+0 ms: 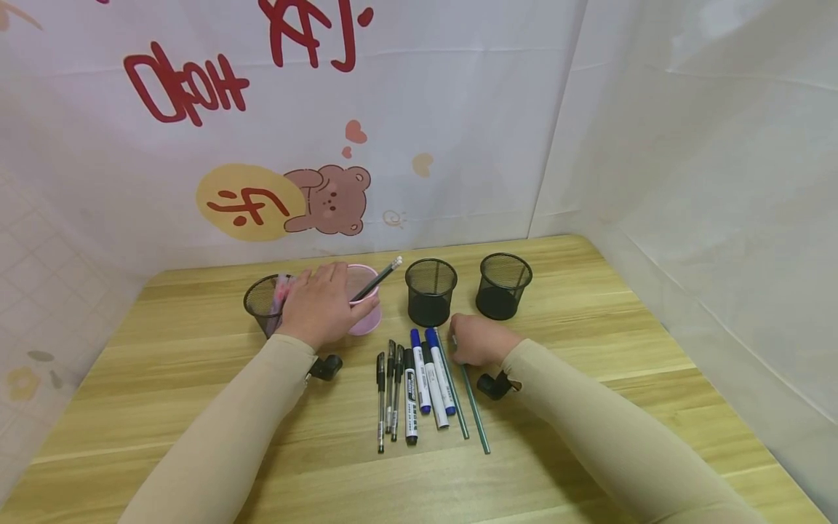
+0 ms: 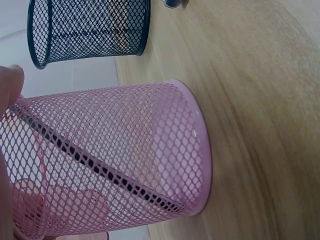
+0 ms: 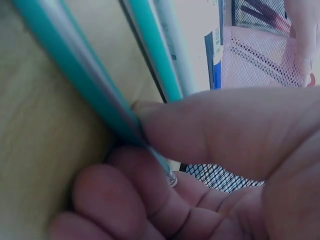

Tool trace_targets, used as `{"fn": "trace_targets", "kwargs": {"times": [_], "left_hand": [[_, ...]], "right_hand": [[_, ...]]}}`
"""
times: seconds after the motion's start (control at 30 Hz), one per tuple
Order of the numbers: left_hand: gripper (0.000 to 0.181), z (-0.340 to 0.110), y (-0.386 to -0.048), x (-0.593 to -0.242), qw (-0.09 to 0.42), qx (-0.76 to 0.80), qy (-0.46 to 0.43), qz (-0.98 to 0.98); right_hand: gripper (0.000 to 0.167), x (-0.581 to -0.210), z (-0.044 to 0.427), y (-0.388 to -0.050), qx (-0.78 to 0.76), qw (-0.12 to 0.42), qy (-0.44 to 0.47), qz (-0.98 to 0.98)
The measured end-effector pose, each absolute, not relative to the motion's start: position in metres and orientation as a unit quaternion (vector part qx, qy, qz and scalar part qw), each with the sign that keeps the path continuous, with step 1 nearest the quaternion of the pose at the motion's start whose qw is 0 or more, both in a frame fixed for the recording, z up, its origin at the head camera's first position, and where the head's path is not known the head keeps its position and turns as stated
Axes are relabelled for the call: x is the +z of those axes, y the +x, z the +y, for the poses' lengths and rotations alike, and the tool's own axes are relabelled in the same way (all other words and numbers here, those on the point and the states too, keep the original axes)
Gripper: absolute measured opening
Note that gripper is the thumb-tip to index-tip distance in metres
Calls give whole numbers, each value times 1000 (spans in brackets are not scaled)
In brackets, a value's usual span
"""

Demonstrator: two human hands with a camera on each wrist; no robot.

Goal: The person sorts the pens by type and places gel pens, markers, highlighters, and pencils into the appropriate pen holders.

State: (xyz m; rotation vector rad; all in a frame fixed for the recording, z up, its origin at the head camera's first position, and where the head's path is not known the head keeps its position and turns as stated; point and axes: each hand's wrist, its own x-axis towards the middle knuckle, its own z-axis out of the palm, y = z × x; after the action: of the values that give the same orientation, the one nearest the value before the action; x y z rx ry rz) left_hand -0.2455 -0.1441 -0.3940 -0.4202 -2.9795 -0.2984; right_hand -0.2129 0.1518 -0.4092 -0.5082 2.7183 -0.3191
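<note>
My left hand (image 1: 321,306) holds the rim of a pink mesh pen cup (image 1: 366,320), with the thumb at its near side. One dark pencil (image 1: 377,281) with a white eraser leans inside that cup. My right hand (image 1: 481,340) pinches a green pencil (image 3: 75,60) between thumb and fingers, near its eraser end. The pencil's other end points towards me, low over the table. A second green pencil (image 1: 461,415) lies just left of it, beside several white markers (image 1: 419,378) with blue or black caps and 3 black-capped pens (image 1: 381,400).
Left of the pink cup, partly behind my left hand, a black mesh cup (image 1: 257,298) contains pinkish-red items. Two more black mesh cups, a middle one (image 1: 430,291) and a right one (image 1: 503,287), stand along the back of the wooden table (image 1: 622,349), near a printed cloth wall (image 1: 458,109).
</note>
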Motion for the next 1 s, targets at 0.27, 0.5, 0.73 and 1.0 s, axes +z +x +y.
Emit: {"fn": "trace_targets", "kwargs": {"times": [0.27,0.5,0.73,1.0], "left_hand": [[97,-144,-245,-393,58,-100,-140,-983],[96,-143,-245,-394,57,-101,-140,-983],[101,-145,-244,-393,53,-99,-139,-984],[110,-145,-245,-393,54,-95,-140,-984]], "right_hand": [[44,-409,155,-216,-196,229,-129,945],[46,-409,155,-216,-210,241,-115,940],[45,-410,156,-216,-219,237,-115,939],[42,-409,156,-215,-229,245,-98,937]]}}
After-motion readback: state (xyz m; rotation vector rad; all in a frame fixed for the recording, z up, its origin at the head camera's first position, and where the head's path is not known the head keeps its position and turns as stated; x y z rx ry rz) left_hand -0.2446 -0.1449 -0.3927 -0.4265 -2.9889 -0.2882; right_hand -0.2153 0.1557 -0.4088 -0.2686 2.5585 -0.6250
